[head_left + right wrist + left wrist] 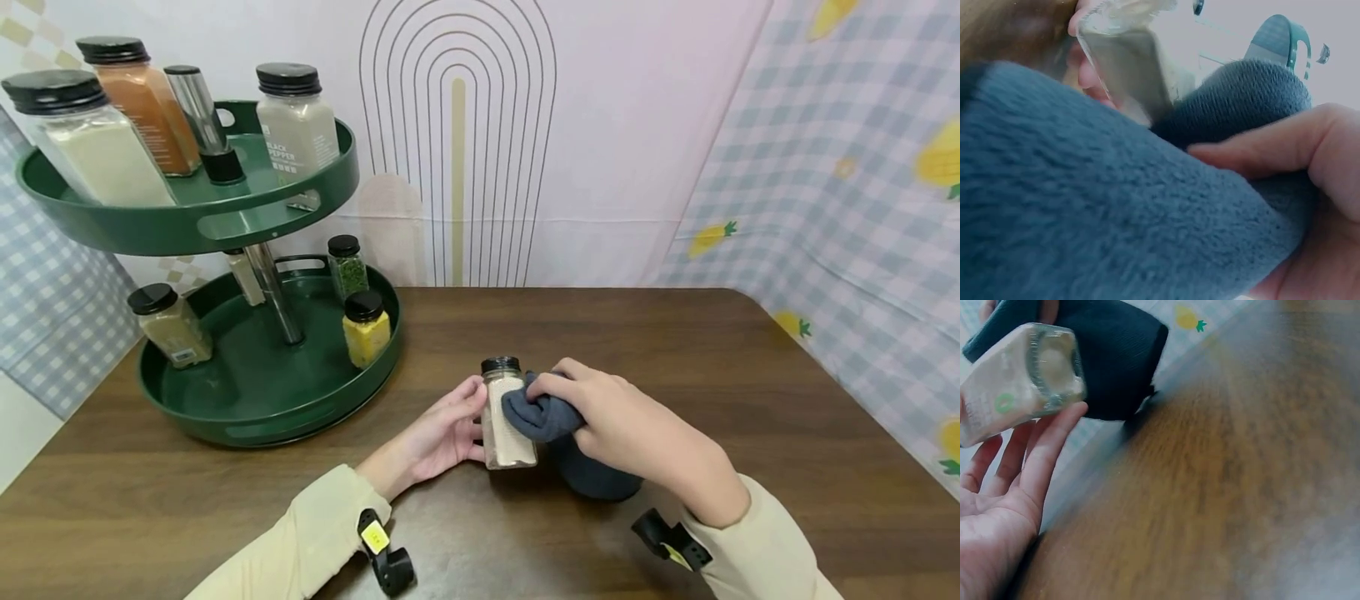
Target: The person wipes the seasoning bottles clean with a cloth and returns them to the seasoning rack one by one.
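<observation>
My left hand holds a clear spice jar by its side, thumb and fingertips on the glass. The jar has a black lid and pale contents, and stands nearly upright above the table. Its base faces the left wrist camera. Opposite, my right hand grips a bunched dark blue-grey cloth pressed to the jar's right side. A loose end of the cloth hangs below that hand. In the right wrist view the fuzzy cloth hides part of the jar.
A green two-tier rack stands at the left. Large jars, among them a black pepper jar, and a metal cylinder sit on top. Smaller jars, including a yellow one, sit below. Behind the brown table hangs patterned fabric.
</observation>
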Motion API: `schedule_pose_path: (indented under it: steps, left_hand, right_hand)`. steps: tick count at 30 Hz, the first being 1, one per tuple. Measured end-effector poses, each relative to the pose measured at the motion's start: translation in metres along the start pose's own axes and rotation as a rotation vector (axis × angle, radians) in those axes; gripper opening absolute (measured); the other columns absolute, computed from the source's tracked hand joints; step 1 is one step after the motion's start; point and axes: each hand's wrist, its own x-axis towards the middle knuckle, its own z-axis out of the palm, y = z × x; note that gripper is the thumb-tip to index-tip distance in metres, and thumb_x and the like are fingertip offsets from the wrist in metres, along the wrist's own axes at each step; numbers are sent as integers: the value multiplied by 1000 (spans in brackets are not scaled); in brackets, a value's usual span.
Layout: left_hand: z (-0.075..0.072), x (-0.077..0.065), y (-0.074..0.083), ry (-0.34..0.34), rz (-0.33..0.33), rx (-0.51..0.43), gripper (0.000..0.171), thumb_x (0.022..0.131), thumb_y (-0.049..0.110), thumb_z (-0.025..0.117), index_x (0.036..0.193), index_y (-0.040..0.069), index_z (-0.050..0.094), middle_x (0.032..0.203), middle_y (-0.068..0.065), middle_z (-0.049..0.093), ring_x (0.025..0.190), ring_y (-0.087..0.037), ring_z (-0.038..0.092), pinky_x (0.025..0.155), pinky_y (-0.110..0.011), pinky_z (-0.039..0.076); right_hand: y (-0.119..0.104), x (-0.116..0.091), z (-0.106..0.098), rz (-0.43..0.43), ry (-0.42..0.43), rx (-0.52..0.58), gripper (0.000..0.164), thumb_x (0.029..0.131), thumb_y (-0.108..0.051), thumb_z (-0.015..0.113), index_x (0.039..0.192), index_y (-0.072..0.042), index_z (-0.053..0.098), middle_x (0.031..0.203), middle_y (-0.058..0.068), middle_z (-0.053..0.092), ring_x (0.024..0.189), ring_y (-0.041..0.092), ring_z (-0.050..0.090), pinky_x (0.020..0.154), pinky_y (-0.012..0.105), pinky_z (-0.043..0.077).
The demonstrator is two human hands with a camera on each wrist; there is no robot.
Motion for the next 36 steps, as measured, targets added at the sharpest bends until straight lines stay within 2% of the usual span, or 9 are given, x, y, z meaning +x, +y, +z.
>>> schedule_pose_path:
  steps: [9,13,16,18,21,25,27,32,36]
  left_hand:
    - [-1,-1,-1,27,4,-36,50,100,32,39,141,9,23,117,-5,54,97,-21,61,77,-38,54]
    - [-1,-1,-1,35,-2,-34,55,100,32,40,144,8,19,117,-5,53,99,-21,59,78,-38,54]
    - [-1,-1,-1,48,-3,-29,55,99,32,41,144,7,20,117,-5,52,100,-21,59,78,-37,54]
    - [-1,-1,-1,51,-7,-27,54,99,33,41,143,8,21,118,-6,52,101,-21,58,78,-38,54]
    - [0,-1,-1,48,-16,-3,46,99,33,41,136,10,28,118,-6,51,101,-22,59,77,-39,54]
    - [0,0,-1,34,-35,32,30,99,31,43,123,15,34,116,-5,52,99,-23,60,75,-40,53]
    - [0,-1,-1,22,-36,35,31,98,29,45,124,16,33,117,-4,52,99,-23,61,73,-40,53]
    - [0,-1,-1,2,-11,21,51,97,24,47,140,19,21,121,-4,51,96,-23,61,72,-41,53]
    - [0,0,-1,-4,-1,16,51,99,22,44,142,20,18,121,-4,53,96,-23,62,72,-41,53]
  right_hand:
    - [-5,-4,-3,-54,-148,29,52,69,16,54,100,-25,60,88,-9,51,72,7,50,66,23,42]
    - [-7,-8,-10,-59,-248,43,54,72,15,54,101,-29,61,92,-11,52,76,10,52,68,25,43]
    - [-8,-11,-16,-64,-264,54,56,72,15,51,99,-32,62,93,-14,53,79,8,53,71,25,44]
    - [-8,-12,-19,-66,-223,51,58,70,16,50,99,-32,63,94,-15,52,79,6,52,70,24,43]
    - [-8,-11,-19,-53,-87,7,57,68,15,51,101,-29,64,96,-13,53,76,5,52,68,23,43]
    - [-9,-4,-10,-8,84,-65,56,65,14,54,105,-24,65,101,-7,55,78,9,56,67,26,46]
    - [-11,1,-3,10,136,-84,57,65,14,56,107,-23,65,104,-2,56,83,13,57,68,30,48]
    - [-14,10,13,15,184,-124,57,65,12,61,111,-22,64,107,5,55,91,21,56,70,35,50]
    - [-13,10,18,1,174,-122,57,65,12,63,112,-21,64,107,6,53,93,22,56,73,35,50]
